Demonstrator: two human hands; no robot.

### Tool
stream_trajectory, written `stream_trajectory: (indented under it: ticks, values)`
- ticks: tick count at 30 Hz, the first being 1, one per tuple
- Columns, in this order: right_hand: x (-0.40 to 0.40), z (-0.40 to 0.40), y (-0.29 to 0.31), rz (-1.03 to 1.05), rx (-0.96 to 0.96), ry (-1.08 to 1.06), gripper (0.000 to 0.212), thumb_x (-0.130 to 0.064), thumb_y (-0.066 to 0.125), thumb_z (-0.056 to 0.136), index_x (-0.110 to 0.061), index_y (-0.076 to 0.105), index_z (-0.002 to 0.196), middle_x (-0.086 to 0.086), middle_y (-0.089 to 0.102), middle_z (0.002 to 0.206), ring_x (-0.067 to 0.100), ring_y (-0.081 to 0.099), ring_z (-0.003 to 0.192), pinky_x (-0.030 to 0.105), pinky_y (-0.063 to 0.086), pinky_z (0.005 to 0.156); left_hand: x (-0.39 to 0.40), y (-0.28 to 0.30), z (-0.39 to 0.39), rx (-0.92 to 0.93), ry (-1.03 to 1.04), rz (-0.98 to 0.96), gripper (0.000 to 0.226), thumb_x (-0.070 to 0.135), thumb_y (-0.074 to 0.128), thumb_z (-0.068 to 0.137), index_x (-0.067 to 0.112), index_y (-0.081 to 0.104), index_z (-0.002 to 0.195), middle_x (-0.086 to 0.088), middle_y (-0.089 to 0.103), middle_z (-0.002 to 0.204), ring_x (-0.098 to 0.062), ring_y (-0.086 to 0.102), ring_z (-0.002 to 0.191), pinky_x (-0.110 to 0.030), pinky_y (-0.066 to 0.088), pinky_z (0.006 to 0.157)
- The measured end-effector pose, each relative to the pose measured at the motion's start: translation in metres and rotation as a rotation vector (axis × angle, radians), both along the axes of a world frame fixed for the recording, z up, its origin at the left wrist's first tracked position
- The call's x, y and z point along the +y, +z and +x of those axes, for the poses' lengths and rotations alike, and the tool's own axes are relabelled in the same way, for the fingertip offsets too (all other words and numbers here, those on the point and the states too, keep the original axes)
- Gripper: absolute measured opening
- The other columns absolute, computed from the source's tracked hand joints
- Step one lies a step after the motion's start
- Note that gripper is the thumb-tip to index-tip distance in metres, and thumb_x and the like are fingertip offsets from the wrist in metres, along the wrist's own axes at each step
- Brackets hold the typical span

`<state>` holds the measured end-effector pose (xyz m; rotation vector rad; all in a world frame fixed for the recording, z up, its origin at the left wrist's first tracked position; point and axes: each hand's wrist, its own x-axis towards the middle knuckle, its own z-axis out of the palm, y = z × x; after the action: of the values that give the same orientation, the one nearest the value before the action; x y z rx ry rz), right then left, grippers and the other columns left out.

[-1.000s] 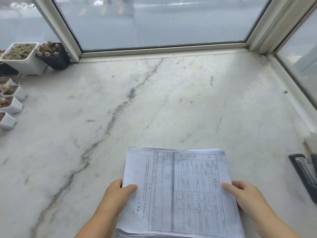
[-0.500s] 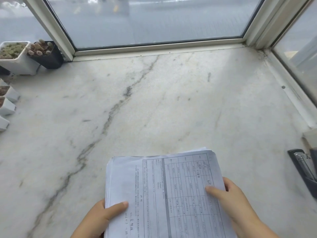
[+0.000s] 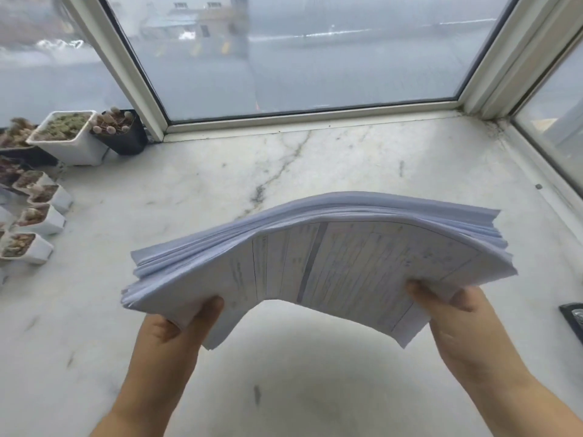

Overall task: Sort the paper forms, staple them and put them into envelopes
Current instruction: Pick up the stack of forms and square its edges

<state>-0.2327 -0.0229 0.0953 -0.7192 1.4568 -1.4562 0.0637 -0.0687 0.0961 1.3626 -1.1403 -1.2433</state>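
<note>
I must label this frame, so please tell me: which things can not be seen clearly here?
All in the head view:
- Print on the paper stack: blurred, unreadable.
- Fingers of the left hand and right hand: hidden under the stack; only thumbs show.
- Black object: cut off by the right edge.
- Small plant pots: partly cut off by the left edge.

A white marble sill (image 3: 347,159) with grey veins lies below a bay window (image 3: 299,52) in pale daylight.

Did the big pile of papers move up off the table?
Yes. The papers lay flat on the marble sill before; now both hands hold them lifted above it, bowed upward in the middle.
</note>
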Motion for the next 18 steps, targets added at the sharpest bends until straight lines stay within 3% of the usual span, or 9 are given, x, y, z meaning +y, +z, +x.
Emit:
stream_trajectory:
  ticks: [3,5,7,9,11,15,18]
  values:
    - [-0.005,0.003,-0.002,-0.060,0.070,0.058,0.037,0.003,0.063,0.077,-0.019,0.065,0.106,-0.008,0.074,0.100,0.005,0.068,0.094,0.021,0.054,0.081,-0.006,-0.011,0.004,-0.053,0.062,-0.070,0.025,0.006,0.080,0.067,0.024,0.073,0.083,0.018,0.072,0.078,0.007,0.064,0.072,-0.007,0.049,0.064]
    - [-0.005,0.004,-0.024,0.030,0.181,0.083,0.038,0.013,0.067,0.078,-0.022,0.070,0.091,-0.014,0.075,0.089,0.008,0.068,0.086,0.020,0.053,0.076,-0.008,-0.031,0.005,-0.047,0.089,-0.054,0.030,-0.004,0.077,0.068,0.022,0.074,0.083,0.014,0.073,0.077,0.004,0.065,0.071,-0.010,0.050,0.064]
    - [-0.006,0.007,-0.041,0.094,0.233,0.087,0.029,0.006,0.074,0.076,-0.020,0.067,0.086,-0.020,0.070,0.072,0.010,0.064,0.074,0.009,0.046,0.063,-0.008,-0.046,0.005,-0.007,0.103,-0.031,0.032,-0.014,0.064,0.076,0.013,0.067,0.092,0.012,0.074,0.080,0.001,0.066,0.075,-0.011,0.051,0.066]
    - [-0.009,0.007,-0.054,0.093,0.192,0.087,0.040,-0.004,0.072,0.070,-0.012,0.063,0.107,-0.013,0.074,0.087,0.007,0.067,0.083,0.008,0.047,0.067,-0.009,-0.056,0.002,0.012,0.117,-0.031,0.034,-0.010,0.063,0.076,0.011,0.062,0.103,0.011,0.074,0.087,-0.001,0.066,0.081,-0.012,0.051,0.070]
    - [-0.012,0.008,-0.061,0.088,0.171,0.064,0.048,0.004,0.070,0.073,-0.009,0.061,0.119,-0.002,0.074,0.106,0.010,0.067,0.099,0.011,0.050,0.076,-0.008,-0.062,-0.002,0.053,0.172,-0.026,0.039,0.000,0.065,0.073,0.014,0.059,0.109,0.010,0.073,0.094,-0.002,0.065,0.088,-0.014,0.052,0.075]
    - [-0.012,0.014,-0.060,0.042,0.090,0.053,0.046,0.017,0.053,0.085,-0.010,0.058,0.122,-0.005,0.072,0.107,0.011,0.065,0.104,0.012,0.050,0.078,-0.005,-0.057,-0.012,0.091,0.219,-0.071,0.042,-0.009,0.057,0.084,0.024,0.055,0.111,0.018,0.071,0.096,0.003,0.062,0.092,-0.009,0.049,0.077]
    - [-0.007,0.011,-0.056,-0.017,0.104,0.064,0.050,0.008,0.067,0.077,-0.007,0.056,0.124,-0.002,0.072,0.109,0.012,0.066,0.104,0.017,0.052,0.081,-0.007,-0.049,-0.006,0.089,0.209,-0.105,0.046,-0.008,0.059,0.081,0.026,0.054,0.111,0.018,0.069,0.096,0.003,0.062,0.092,-0.010,0.050,0.076]
